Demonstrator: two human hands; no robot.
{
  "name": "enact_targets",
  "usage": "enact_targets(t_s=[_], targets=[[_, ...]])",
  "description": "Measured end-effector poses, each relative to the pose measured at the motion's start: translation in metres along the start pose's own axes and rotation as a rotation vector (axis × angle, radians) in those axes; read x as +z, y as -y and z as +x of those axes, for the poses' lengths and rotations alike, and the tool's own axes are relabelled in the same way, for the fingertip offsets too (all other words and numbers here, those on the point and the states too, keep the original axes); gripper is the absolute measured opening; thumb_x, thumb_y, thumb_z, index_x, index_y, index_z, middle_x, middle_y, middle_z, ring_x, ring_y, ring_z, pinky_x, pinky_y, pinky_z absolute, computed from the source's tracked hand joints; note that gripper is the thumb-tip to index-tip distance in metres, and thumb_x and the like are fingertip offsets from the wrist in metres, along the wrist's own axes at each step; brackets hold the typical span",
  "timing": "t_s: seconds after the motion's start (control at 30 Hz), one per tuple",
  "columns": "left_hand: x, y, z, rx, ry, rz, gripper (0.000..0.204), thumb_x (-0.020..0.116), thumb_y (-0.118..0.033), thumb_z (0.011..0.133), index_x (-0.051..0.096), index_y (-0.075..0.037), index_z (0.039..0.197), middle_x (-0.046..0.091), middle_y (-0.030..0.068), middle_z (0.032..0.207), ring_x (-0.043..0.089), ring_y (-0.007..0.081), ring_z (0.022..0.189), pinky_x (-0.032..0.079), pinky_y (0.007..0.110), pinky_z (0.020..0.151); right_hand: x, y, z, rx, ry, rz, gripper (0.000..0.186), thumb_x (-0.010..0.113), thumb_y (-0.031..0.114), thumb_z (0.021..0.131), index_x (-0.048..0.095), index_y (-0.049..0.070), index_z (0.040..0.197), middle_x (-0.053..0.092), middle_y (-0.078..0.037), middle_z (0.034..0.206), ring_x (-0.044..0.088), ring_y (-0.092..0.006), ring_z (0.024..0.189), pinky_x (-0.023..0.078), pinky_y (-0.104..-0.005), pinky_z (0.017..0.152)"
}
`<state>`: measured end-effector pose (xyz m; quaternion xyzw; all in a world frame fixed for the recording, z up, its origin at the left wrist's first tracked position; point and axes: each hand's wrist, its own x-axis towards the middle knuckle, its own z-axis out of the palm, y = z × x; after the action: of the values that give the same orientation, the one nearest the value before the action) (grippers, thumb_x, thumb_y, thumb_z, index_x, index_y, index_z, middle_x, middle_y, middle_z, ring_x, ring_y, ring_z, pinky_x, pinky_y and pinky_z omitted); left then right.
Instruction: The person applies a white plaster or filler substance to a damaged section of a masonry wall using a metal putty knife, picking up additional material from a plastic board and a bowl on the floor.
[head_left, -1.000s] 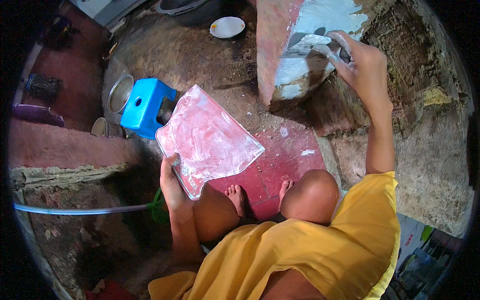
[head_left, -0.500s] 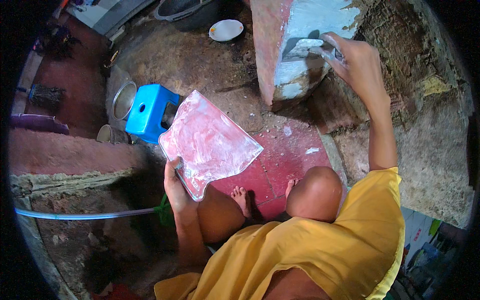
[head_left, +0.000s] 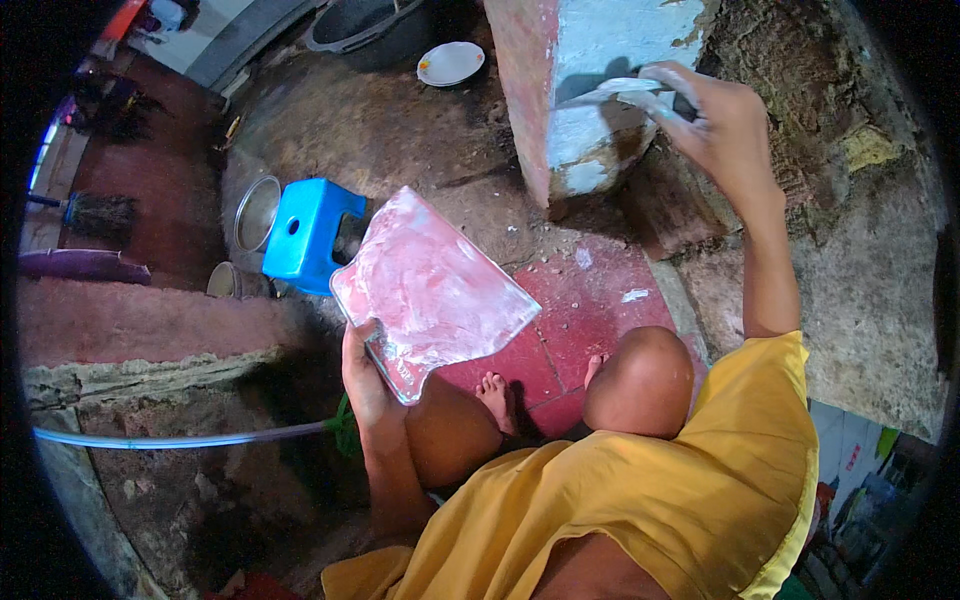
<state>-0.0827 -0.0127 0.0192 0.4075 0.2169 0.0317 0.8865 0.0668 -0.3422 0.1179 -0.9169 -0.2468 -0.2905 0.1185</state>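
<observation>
My left hand [head_left: 368,380] grips the near corner of a flat pinkish board [head_left: 430,285], its face smeared with white paste. The board is held out in front of my left knee. At the upper right, my right hand [head_left: 715,115] pinches a small flat scraper [head_left: 630,90] coated in the same paste, its kind partly hidden by paste and fingers. The scraper rests against the white-coated face of a pillar [head_left: 625,35]. Lower down on the pillar, bare brownish patches show around a white one. White paste also covers my right fingertips.
A blue plastic stool [head_left: 310,235] stands beyond the board, beside a round metal pan [head_left: 257,213] and a small bucket [head_left: 232,281]. Farther off are a white plate [head_left: 450,64] and a dark basin [head_left: 370,35]. A pale hose [head_left: 190,438] crosses at left. Crumbs lie on the red tiles [head_left: 610,285].
The scraper has shifted slightly along the pillar and lies flatter to its face. The view has moved a little, so the board appears slightly farther right. Both grips are unchanged.
</observation>
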Motion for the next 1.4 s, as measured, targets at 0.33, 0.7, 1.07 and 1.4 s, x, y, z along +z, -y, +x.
enact_targets(t_s=[0.33,0.7,1.07,1.4], targets=[[0.013,-0.022,0.022,-0.061,0.060,0.096,0.040,0.045,-0.023,0.080,0.041,0.002,0.112,0.053,0.0131,0.101,0.055,0.0221,0.088,0.046,0.034,0.076,0.089,0.014,-0.059,0.728,0.357,1.660,0.031,0.046,0.009,0.078,0.047,0.001,0.108,0.054,-0.006,0.098,0.053,-0.0111,0.083,0.043,-0.0236,0.070],[0.015,-0.026,0.017,-0.048,0.037,0.117,0.037,0.048,-0.017,0.076,0.044,0.001,0.108,0.054,0.0115,0.096,0.056,0.0186,0.082,0.046,0.030,0.074,0.112,0.061,-0.041,0.467,0.838,1.509,0.033,0.054,0.030,0.079,0.057,-0.001,0.090,0.055,0.000,0.076,0.048,-0.0060,0.067,0.040,-0.0218,0.061],[0.019,-0.046,0.043,0.074,0.000,0.558,0.028,0.043,-0.015,0.080,0.049,-0.002,0.103,0.056,0.0068,0.086,0.055,0.0141,0.073,0.045,0.025,0.065,0.097,-0.023,-0.127,0.922,0.662,1.212,0.038,0.054,0.015,0.079,0.039,0.000,0.110,0.051,-0.006,0.096,0.050,-0.0116,0.081,0.044,-0.0260,0.067],[-0.045,0.011,0.112,0.066,0.214,0.815,0.019,0.041,-0.015,0.077,0.053,-0.004,0.087,0.050,0.0031,0.077,0.046,0.0092,0.057,0.034,0.019,0.040,0.128,0.003,-0.141,0.600,0.555,1.138,0.029,0.046,0.009,0.081,0.046,-0.002,0.108,0.054,-0.005,0.093,0.048,-0.0106,0.084,0.041,-0.0246,0.071]])
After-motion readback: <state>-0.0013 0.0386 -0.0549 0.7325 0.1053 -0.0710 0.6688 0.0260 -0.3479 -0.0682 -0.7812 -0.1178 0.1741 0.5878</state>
